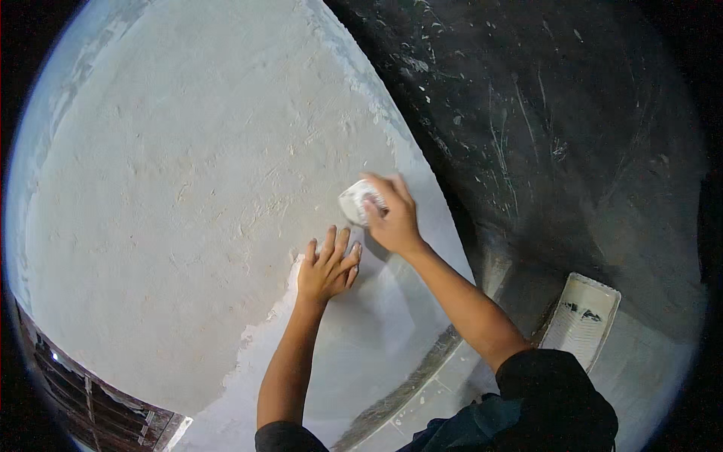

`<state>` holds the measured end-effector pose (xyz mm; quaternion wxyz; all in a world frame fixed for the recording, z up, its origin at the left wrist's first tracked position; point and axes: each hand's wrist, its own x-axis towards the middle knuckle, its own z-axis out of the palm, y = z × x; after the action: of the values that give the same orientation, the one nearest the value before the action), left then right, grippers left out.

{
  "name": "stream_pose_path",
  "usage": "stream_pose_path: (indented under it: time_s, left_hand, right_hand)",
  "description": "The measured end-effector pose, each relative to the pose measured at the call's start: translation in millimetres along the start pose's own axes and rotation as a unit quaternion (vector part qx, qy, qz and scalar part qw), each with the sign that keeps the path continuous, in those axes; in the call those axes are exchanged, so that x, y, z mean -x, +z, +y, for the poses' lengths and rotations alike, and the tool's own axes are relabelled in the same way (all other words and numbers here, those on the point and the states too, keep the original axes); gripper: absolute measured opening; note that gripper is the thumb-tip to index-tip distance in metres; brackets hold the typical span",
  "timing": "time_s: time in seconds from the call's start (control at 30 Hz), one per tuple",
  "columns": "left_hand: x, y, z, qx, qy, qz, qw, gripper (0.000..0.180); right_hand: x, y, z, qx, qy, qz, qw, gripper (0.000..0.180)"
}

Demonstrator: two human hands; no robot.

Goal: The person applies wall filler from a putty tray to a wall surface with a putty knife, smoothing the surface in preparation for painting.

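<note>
The right hand (pixel 392 215) is curling its fingers around a small pale sanding block (pixel 360 202), pinching it between fingertips and thumb and pressing it flat against the wall (pixel 173 196). The block is sitting just above and to the right of the left hand (pixel 327 265), close to the wall's edge where the pale face is meeting the dark surface (pixel 572 135). That left hand is lying open, fingers spread and flat on the plaster, holding nothing, seemingly feeling the finish or steadying the body.

Reading progress from the surface: below and right of the hands, a smoother, whiter patch (pixel 376 331) is running down toward the lower edge, and it looks already worked over. Its ragged border is climbing right up to the left hand. Above and left of that border, the far larger part of the wall is showing rough ridges, grit and a duller cream tone, so by my judgement most of the smoothing is waiting to be done.

Further out, a white paint tray (pixel 584 316) is lying on the floor at lower right, well apart from the hands. A slatted opening (pixel 83 392) is showing at lower left.
</note>
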<state>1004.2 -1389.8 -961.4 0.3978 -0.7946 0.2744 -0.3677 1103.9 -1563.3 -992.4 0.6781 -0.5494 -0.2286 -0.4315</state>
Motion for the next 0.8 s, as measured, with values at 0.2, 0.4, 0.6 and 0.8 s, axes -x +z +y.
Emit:
stream_pose_path:
  time_s: [0.2, 0.4, 0.6, 0.8]
  left_hand:
    - [-7.7, -8.9, 2.3, -0.019, -0.007, -0.003, 1.0, 0.033]
    - [-5.5, -6.7, 1.5, 0.009, -0.017, 0.025, 1.0, 0.028]
    - [-5.1, -5.3, 2.3, 0.019, -0.02, 0.038, 0.999, 0.029]
    - [-4.5, -5.2, 1.1, 0.017, -0.025, 0.042, 0.999, 0.031]
  right_hand:
    - [-24.5, -25.7, 28.1, 0.088, 0.072, 0.148, 0.982, 0.037]
    - [-11.7, -14.2, 26.2, 0.081, 0.042, 0.096, 0.991, 0.041]
    - [5.8, -1.3, 15.0, 0.004, -0.009, 0.07, 0.997, 0.04]
    - [-0.6, -25.4, 40.2, 0.147, 0.094, 0.127, 0.976, 0.041]
